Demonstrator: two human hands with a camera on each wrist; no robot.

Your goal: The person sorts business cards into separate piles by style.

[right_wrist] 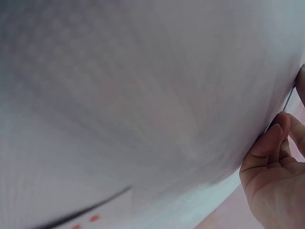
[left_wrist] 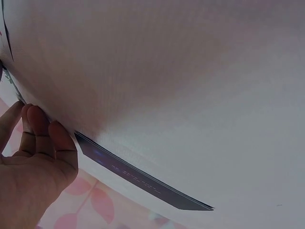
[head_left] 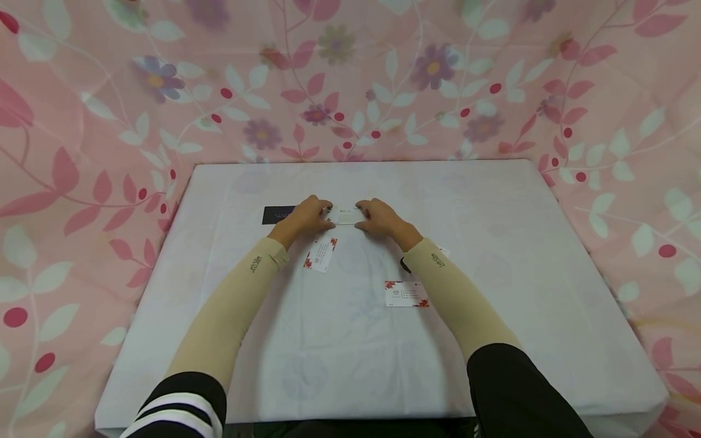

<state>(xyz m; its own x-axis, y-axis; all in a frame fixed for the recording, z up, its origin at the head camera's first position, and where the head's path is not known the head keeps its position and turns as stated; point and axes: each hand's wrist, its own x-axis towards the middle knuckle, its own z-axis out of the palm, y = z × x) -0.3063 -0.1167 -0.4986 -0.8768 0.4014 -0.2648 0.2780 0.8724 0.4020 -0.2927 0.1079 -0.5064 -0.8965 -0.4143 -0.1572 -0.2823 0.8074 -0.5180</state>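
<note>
- While both hands are meeting far out on the worktop (head_left: 493, 340), the left hand (head_left: 306, 216) and right hand (head_left: 380, 219) are pinching a white card (head_left: 346, 216) by its ends, fingers curled.
- Just left, a black card (head_left: 276, 214) is lying.
- Nearer the person, two red-patterned cards (head_left: 320, 253) (head_left: 406, 294) are lying flat.

Thin white card (head_left: 346, 216), paper-like with a smooth, matt face, pinched flat between left hand (head_left: 306, 216) and right hand (head_left: 383, 220). Dark card (head_left: 278, 214) beside it, smooth with a faint sheen along its edge. Two more paper cards (head_left: 320, 254), white with red printing, matt. Table (head_left: 520, 274) covered in white cloth, matt, finely woven, lightly creased. Backdrop (head_left: 82, 121) of soft pink floral fabric. Sleeves (head_left: 230, 310) of beige stretch knit, smooth.
</note>
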